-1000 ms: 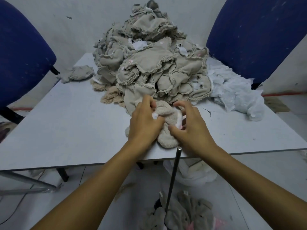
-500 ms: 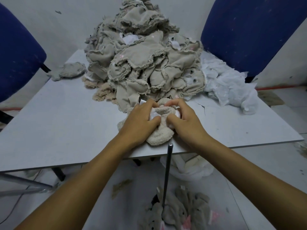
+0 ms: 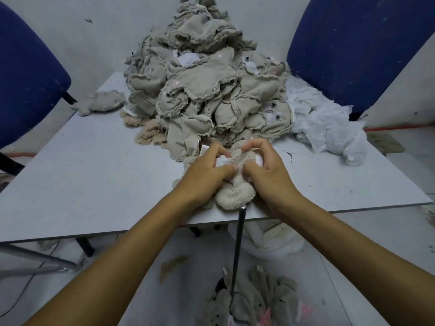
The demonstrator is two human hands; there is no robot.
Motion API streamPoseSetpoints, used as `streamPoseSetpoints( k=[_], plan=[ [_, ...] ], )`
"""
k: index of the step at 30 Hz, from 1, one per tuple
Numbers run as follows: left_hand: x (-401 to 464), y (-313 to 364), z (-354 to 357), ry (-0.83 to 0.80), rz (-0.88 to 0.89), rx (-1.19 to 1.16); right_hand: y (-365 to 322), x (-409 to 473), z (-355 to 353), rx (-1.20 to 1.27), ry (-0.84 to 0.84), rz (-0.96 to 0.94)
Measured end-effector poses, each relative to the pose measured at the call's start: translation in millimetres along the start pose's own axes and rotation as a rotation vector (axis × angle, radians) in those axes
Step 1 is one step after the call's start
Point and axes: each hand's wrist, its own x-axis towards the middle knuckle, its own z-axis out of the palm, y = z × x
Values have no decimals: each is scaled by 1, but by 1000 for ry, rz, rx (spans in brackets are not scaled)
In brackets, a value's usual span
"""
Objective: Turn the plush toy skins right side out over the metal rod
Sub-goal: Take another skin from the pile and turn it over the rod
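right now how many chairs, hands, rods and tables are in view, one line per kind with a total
blue chairs: 2, one on the left, one on the right
hands: 2, left hand and right hand, both gripping the plush toy skin
metal rod: 1
table: 1
total: 6

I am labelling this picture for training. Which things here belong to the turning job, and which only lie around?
Belong to the job:
- plush skin, held by left hand and right hand
- metal rod
- pile of beige skins
- grey skins on the floor

Only lying around:
- two blue chairs
- white fabric heap
- table
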Motion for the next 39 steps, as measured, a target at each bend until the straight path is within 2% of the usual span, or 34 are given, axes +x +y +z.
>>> streamPoseSetpoints(
  k=[2, 5, 6, 7, 11, 14, 16, 18, 20, 24, 32, 34, 37, 39],
  plan=[
    [1, 0, -7, -105, -47, -82, 0, 1, -1, 54, 24, 11],
    [4, -2, -18, -271, -21, 1, -2, 0, 3, 77, 4, -43],
    [4, -3, -19, -275, -4, -8, -4, 0, 5, 72, -9, -71],
    [4, -2, -19, -219, 14, -20, -5, -1, 7, 73, -21, -95],
    [0, -4, -7, 197, 64, 19, -5, -5, 17, 85, -63, -119],
    [-6, -5, 2, 296, 123, 184, 0, -8, 19, 31, -23, -83],
    [-2, -3, -4, 226, 100, 153, 4, -10, 19, -152, -17, -99],
    [2, -2, -16, 11, 8, -19, 7, -10, 18, -275, -8, -109],
    [-1, -2, -24, -185, -45, -156, 7, -10, 16, -252, 25, -92],
    [-4, -6, -33, -153, 69, 28, 3, -12, 13, -162, 58, -44],
    [-5, -11, -46, -217, 123, 266, -1, -10, 9, -10, 9, 23],
    [-5, -13, -44, -90, 157, 352, -2, -9, 9, -8, -19, 40],
    [-8, -13, -30, 213, 171, 422, -2, -8, 14, 25, -52, 72],
    [-7, -12, -22, 235, 127, 451, -3, -7, 16, 41, -51, 80]
  ],
)
